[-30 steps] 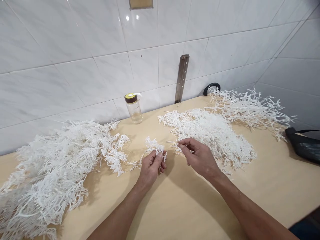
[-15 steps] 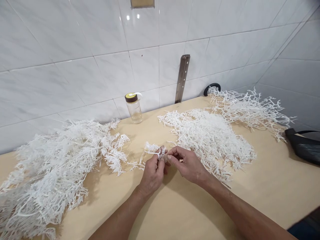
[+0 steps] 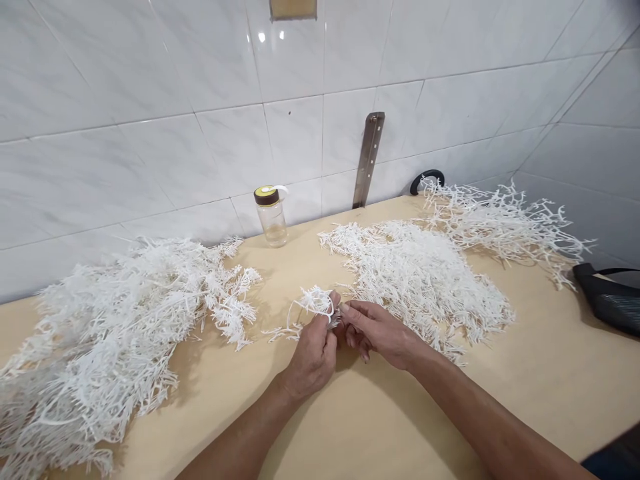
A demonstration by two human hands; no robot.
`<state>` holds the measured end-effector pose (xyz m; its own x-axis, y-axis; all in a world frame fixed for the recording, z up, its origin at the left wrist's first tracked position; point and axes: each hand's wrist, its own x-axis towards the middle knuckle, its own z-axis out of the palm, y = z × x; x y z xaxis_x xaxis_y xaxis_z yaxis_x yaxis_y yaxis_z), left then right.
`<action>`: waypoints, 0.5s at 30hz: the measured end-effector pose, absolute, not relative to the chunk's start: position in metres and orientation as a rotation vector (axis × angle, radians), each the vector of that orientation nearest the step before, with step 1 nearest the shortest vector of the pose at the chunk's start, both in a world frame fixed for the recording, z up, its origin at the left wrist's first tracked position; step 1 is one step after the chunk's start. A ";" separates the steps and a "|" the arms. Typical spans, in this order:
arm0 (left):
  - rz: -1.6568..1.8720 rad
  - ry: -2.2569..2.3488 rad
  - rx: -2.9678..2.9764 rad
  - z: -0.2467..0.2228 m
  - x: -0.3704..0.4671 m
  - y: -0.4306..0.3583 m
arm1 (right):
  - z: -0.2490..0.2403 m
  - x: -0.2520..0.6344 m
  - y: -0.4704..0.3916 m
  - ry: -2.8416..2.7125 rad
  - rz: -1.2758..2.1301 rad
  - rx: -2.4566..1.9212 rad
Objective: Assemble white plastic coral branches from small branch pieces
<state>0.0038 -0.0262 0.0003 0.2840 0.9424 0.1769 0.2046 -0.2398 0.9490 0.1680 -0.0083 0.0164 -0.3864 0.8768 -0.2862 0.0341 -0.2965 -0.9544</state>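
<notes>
Right hand (image 3: 384,337) newly at white sprig (image 3: 315,300)

The single view comes from the person's head, looking forward and down across the tabletop (image 3: 360,433). It is close: the forearms (image 3: 255,427) enter at the bottom edge, and the hands (image 3: 311,357) sit just below the middle of the frame. Beyond, the tiled wall (image 3: 210,60) fills the upper part, its corner running down the right side of the frame.
</notes>
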 end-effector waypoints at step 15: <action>1.051 0.989 1.853 -0.008 0.007 -0.029 | 0.015 0.173 -0.008 -1.265 1.849 -1.125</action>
<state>0.0073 -0.0291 -0.0083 0.3573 0.8843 0.3005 0.2466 -0.3996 0.8829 0.1728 -0.0082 0.0153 -0.4416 0.8460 -0.2987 -0.0283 -0.3459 -0.9378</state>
